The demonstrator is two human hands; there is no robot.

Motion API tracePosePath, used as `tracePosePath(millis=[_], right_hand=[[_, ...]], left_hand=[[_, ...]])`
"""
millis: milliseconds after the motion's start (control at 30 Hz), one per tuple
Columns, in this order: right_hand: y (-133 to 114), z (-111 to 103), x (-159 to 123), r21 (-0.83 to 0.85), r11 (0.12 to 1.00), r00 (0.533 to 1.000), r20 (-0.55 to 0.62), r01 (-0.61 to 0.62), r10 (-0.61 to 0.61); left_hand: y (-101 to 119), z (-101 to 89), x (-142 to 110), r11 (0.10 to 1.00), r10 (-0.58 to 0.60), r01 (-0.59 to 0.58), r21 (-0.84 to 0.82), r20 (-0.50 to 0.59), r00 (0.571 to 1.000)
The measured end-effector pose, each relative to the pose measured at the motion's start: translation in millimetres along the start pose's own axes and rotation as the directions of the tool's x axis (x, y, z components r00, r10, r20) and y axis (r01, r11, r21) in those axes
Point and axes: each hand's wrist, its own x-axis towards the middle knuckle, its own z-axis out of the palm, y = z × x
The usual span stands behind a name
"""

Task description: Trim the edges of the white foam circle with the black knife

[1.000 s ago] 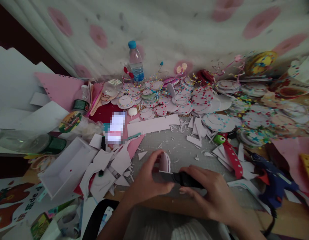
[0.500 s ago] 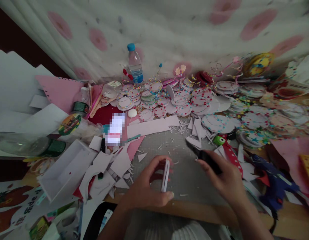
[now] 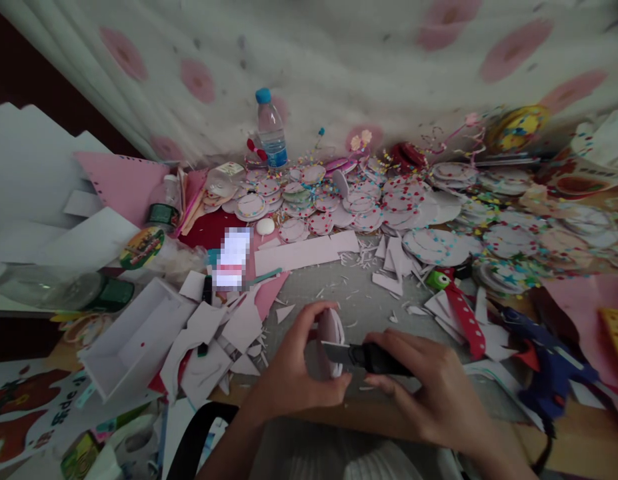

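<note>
Left hand (image 3: 293,377) and right hand (image 3: 426,383) were both bare, with slim fingers (image 3: 316,309) and narrow wrists. Nails were too small to make out. Left forearm (image 3: 239,437) and right forearm (image 3: 493,443) were also bare as far as they showed, cut off at the bottom edge. A grey garment (image 3: 363,465) showed at bottom centre: darker, plainer cloth on the left, paler lengthwise ribs or pleats toward the middle, couldn't tell which. Garment type was unclear.
</note>
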Motion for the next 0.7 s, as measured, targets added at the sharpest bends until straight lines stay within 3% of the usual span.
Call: tracePosePath(millis=[200,300,333,400,467,567,633,700], right_hand=[[4,2,-1,0.001,0.999,0.999,-0.004,-0.039,0.039],[20,6,-4,-0.021,0.985,0.983,-0.071,-0.170,0.168],[29,7,-5,-0.035,0.965,0.956,-0.147,-0.260,0.253],[45,10,-7,-0.012,0.896,0.860,-0.286,-0.444,0.423],[57,14,-10,0.117,0.876,0.815,-0.324,-0.469,0.480],[63,28,-14,0.300,0.843,0.802,-0.283,-0.447,0.526],[62,42,-14,0.368,0.805,0.736,-0.344,-0.465,0.583],[63,54,-14,0.420,0.769,0.719,-0.312,-0.482,0.621]], left_hand=[[-3,1.5,0,1.000,0.022,-0.022,-0.009,-0.015,1.000],[-4,-1.6,-3,0.997,0.067,-0.066,-0.048,0.015,0.998],[-5,-3.4,-6,0.993,0.095,-0.092,-0.080,0.044,0.994],[-9,-7.4,-10,0.982,0.145,-0.129,-0.138,0.107,0.984],[-16,-9.9,-11,0.983,0.129,-0.114,-0.143,0.100,0.987],[-31,-8.3,-3,0.991,0.054,-0.056,-0.121,-0.015,0.998],[-41,-3.9,6,0.987,0.052,-0.058,-0.153,-0.042,0.998],[-51,1.2,14,0.989,0.034,-0.044,-0.140,-0.079,0.996]])
